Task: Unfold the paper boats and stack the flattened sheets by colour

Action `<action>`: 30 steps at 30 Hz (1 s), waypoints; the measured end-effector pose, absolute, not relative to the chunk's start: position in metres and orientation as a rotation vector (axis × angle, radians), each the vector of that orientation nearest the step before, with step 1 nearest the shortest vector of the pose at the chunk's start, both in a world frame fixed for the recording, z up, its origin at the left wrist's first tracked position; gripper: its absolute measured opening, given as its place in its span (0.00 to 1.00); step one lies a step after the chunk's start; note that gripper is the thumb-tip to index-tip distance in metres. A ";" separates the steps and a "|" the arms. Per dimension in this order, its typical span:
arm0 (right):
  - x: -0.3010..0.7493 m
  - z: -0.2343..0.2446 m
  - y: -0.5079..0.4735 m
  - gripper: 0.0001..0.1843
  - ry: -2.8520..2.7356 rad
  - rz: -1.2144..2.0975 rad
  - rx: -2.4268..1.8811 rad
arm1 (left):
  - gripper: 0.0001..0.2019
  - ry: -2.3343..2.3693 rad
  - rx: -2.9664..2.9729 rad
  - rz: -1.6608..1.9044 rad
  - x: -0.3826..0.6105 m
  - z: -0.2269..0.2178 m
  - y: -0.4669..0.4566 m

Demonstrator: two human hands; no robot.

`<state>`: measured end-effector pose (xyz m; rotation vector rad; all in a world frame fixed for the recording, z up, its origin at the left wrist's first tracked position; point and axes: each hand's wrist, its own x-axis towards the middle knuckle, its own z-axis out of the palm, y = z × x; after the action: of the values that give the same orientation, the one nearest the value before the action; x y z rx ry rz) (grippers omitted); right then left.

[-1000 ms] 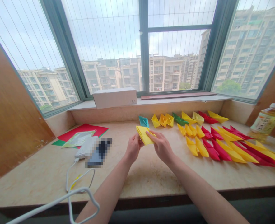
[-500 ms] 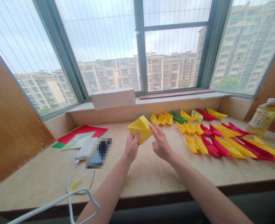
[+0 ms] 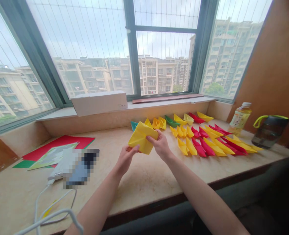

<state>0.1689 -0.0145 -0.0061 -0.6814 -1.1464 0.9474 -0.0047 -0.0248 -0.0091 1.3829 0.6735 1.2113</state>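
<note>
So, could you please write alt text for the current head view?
The left hand and right hand hold a folded yellow paper above a counter by a window. To the right, boat-like paper pieces, mostly yellow and red, stand in rows; red and green sheets lie to the left.

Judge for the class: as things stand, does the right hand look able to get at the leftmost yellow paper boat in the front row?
Probably yes: nothing stands between the right hand and that boat. It does grip the yellow paper, but the left hand holds that too.
</note>
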 end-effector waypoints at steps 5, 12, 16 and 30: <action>0.181 -0.010 -0.007 0.12 -1.427 0.674 -0.928 | 0.25 0.744 1.264 1.058 -0.007 -0.008 -0.019; 0.183 -0.012 -0.014 0.05 -1.706 -0.005 -1.126 | 0.23 0.981 1.348 1.001 0.006 -0.011 -0.020; 0.176 -0.017 -0.016 0.09 -1.737 -0.193 -1.124 | 0.26 0.960 1.401 1.105 0.011 -0.020 -0.016; 0.162 -0.015 -0.022 0.13 -1.374 0.615 -0.926 | 0.28 0.952 1.424 1.139 0.007 -0.008 -0.035</action>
<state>0.1619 -0.0216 -0.0151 -0.9264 -1.3739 0.6149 0.0068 -0.0350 -0.0084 1.4244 0.9522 1.1389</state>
